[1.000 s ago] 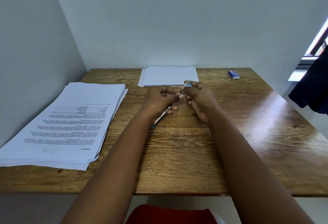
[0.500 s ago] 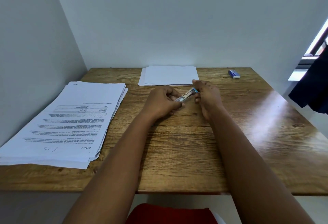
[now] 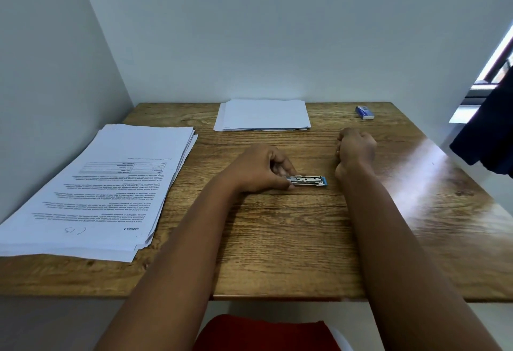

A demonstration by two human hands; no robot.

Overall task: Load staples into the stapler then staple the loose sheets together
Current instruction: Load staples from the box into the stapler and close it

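Stapler (image 3: pixel 306 180) — near end hidden inside the left grip (image 3: pixel 256 168), so how far the fingers wrap it can't be told; staples inside not visible. Right grip (image 3: pixel 356 148) curled, back of hand to camera — anything in it is hidden. Printed stack (image 3: pixel 111 184) cut by the left edge, text too small to read. Small blue box (image 3: pixel 364 112) label unreadable. Counter (image 3: pixel 291 239) cut at the right edge, dark fabric (image 3: pixel 488 134) too.
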